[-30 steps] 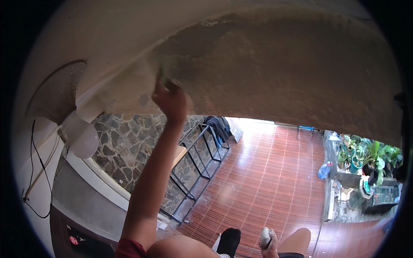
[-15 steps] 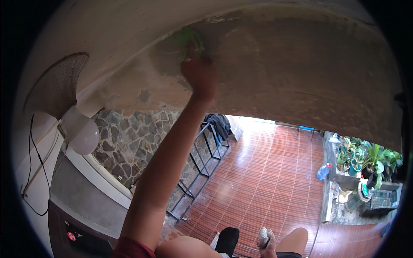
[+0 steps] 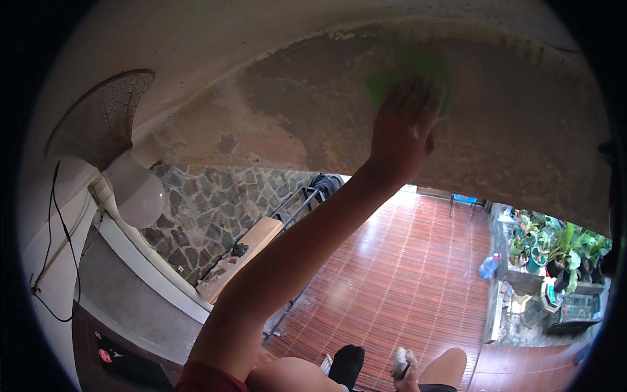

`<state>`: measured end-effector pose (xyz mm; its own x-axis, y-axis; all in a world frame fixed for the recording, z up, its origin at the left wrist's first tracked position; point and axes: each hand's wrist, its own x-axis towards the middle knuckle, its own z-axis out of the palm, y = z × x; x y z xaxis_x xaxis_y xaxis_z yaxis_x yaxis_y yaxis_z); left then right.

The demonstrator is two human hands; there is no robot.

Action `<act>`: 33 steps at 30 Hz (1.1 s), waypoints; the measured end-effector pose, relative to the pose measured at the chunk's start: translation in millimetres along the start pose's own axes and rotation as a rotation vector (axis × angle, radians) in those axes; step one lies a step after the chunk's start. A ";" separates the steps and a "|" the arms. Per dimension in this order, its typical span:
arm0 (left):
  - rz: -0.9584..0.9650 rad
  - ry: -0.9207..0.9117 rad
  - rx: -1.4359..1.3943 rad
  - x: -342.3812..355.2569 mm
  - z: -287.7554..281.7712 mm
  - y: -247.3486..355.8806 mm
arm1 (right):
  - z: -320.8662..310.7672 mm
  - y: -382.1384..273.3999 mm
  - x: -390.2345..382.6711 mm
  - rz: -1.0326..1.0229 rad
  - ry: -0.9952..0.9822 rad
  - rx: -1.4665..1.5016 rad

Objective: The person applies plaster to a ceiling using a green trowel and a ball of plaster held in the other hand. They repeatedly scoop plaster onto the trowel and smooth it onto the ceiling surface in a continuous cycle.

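Observation:
My left arm reaches up across the view from the lower left. My left hand [image 3: 405,124] presses a blurred green thing [image 3: 405,72] against the brown, patchy underside of the overhang [image 3: 509,124]. Its fingers lie over the green thing, whose exact kind is smeared by motion. Low down between my knees, what looks like my right hand [image 3: 409,379] is closed, with a whitish lump [image 3: 400,359] at its fingers. Whether the white is a held thing or a coating, I cannot make out.
A wall lamp [image 3: 137,196] with a loose black cable [image 3: 62,228] hangs at left. Below, a plank [image 3: 251,248] and black metal frame [image 3: 281,320] stand by the stone wall [image 3: 196,215]. Potted plants [image 3: 555,242] and a plastic bottle [image 3: 488,266] edge the red tiled floor [image 3: 392,281] at right.
My left hand has swept right along the overhang with the green thing. A plank at the stone wall shows now that my arm hid before. My right hand stays in place.

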<state>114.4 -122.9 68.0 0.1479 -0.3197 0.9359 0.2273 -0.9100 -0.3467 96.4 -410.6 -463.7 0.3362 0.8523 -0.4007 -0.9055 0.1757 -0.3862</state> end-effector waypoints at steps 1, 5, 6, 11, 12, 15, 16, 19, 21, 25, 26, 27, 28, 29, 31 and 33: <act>0.025 -0.032 -0.063 -4.2 -6.1 3.5 | -0.1 -0.1 -1.1 -0.004 0.054 0.003; 0.106 -0.120 -0.137 -29.2 -36.0 4.3 | -6.1 -4.1 -3.5 0.010 -0.106 0.048; 0.104 -0.085 -0.123 -34.2 -43.4 -2.5 | -7.2 -3.8 -3.5 -0.046 -0.010 0.013; -0.229 0.135 0.014 -57.3 -73.5 -49.3 | -12.4 -2.0 1.3 -0.147 0.246 -0.053; -0.268 0.159 0.092 -60.3 -78.8 -61.1 | -13.1 -1.6 4.6 -0.133 0.220 -0.036; -0.447 0.203 0.242 -71.1 -78.6 -88.7 | -16.4 1.7 14.8 -0.106 0.187 0.001; -0.460 0.220 0.233 -72.4 -73.8 -96.2 | -17.7 3.4 17.4 -0.108 0.205 0.001; -0.618 0.123 0.168 -79.0 -51.8 -98.9 | -20.9 5.3 20.4 -0.092 0.168 -0.029; -0.484 0.088 0.193 -80.3 -29.5 -85.3 | -19.8 4.2 18.5 -0.069 0.134 -0.038; -0.352 -0.028 0.063 -89.6 -9.6 -35.0 | -10.6 -1.8 11.8 -0.052 0.099 -0.040; -0.325 -0.063 0.034 -93.7 -8.1 -17.8 | -8.1 -2.3 10.5 -0.058 0.086 -0.045; -0.300 -0.097 0.007 -96.7 -11.4 -7.3 | -6.0 -2.3 10.3 -0.047 0.102 -0.050; -0.249 -0.131 -0.026 -98.0 -18.5 -1.3 | -4.6 -2.1 10.7 -0.041 0.116 -0.055; -0.200 -0.168 -0.063 -99.9 -26.6 3.5 | -4.1 -0.7 10.9 -0.052 0.125 -0.055; -0.120 -0.158 -0.101 -95.3 -35.8 4.1 | -5.4 1.7 12.2 -0.056 0.166 -0.049; -0.043 -0.053 -0.119 -83.8 -44.7 -2.7 | -9.7 3.5 12.4 -0.078 0.136 -0.020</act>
<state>58.3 -105.4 -6.7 0.1913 -0.2681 0.9442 0.1194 -0.9485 -0.2935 100.0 -404.2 -478.1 0.4386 0.7614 -0.4773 -0.8705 0.2280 -0.4361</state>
